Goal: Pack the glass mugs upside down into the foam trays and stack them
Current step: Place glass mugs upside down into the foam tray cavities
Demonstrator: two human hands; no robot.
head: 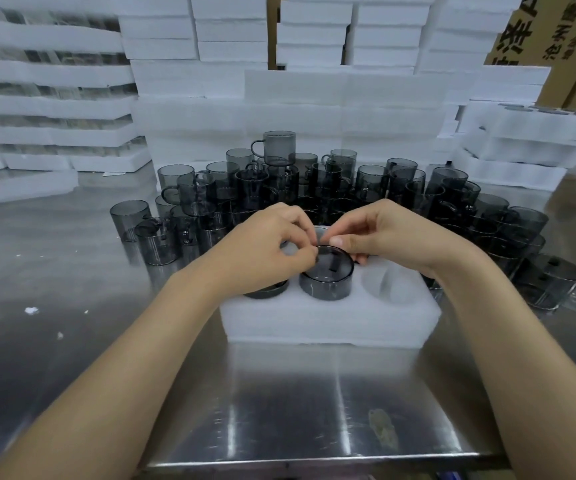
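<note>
Left hand (265,247) and right hand (395,233) pinch one mug (326,277).
Upside down in the tray (331,323) (frame centre), just below both.

- The foam tray's (328,323) far row lies behind both hands. Only a sliver of one pocket (321,233) shows between them, and whether it is filled cannot be told.
- The left hand (265,247) covers the tray's near-left pocket; just a dark curved mug edge (267,292) shows beneath it.
- The middle mug (326,275) is sunk in the tray, its lower part hidden. Both hands pinch its far edge and cover it.
- A small dark bit (358,262) under the right hand (394,237) cannot be identified.
- Behind the tray, the crowded mugs (279,188) overlap too much to count.
- Far right of the tray, the cardboard box (556,29) and its print are cut by the picture's edge.
</note>
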